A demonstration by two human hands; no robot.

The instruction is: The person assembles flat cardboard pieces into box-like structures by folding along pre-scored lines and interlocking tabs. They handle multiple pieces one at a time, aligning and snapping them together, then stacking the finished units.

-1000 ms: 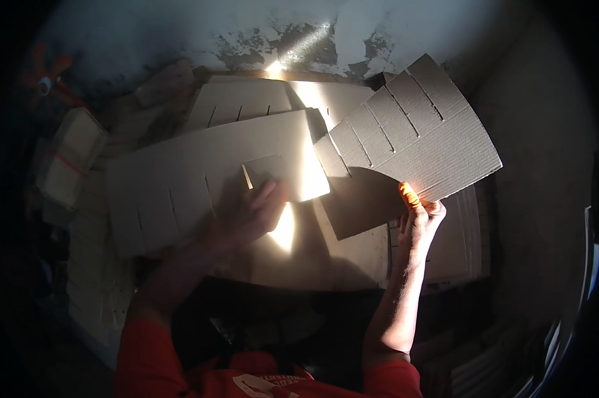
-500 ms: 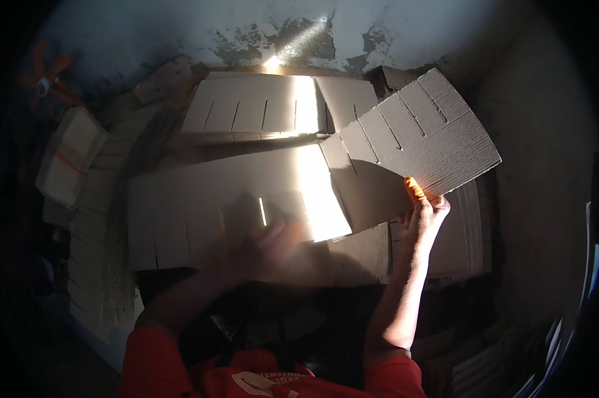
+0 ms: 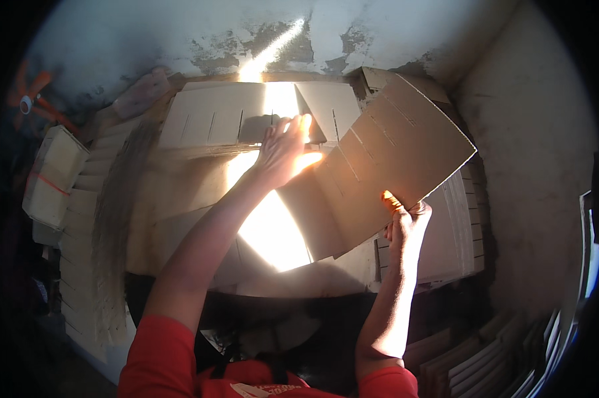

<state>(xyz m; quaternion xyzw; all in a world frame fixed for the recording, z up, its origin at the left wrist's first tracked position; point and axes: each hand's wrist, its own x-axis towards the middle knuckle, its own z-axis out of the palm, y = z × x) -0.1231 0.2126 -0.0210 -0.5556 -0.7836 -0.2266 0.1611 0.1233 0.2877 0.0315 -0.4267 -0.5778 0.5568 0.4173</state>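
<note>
My right hand (image 3: 407,217) grips the near edge of a slotted brown cardboard sheet (image 3: 405,149), thumb on top and fingers underneath. The sheet is tilted, its right end raised, and its left part runs down into a bright strip of sunlight. My left hand (image 3: 286,147) is stretched forward with fingers extended and thumb apart. It is at the front edge of a far stack of slotted cardboard (image 3: 200,119); whether it touches the stack I cannot tell. More cardboard sheets (image 3: 445,229) lie under and beyond my right hand.
On the left are a long row of slotted cardboard (image 3: 80,265) and a pale bundle with a red band (image 3: 54,172). An orange-bladed fan (image 3: 27,103) stands at the far left. A peeling wall (image 3: 352,40) closes the back. Flat boards (image 3: 478,365) lean at the lower right.
My left hand has moved from the near cardboard forward to the far stack. The sheet in my right hand has turned and tilted, its left part now nearer me.
</note>
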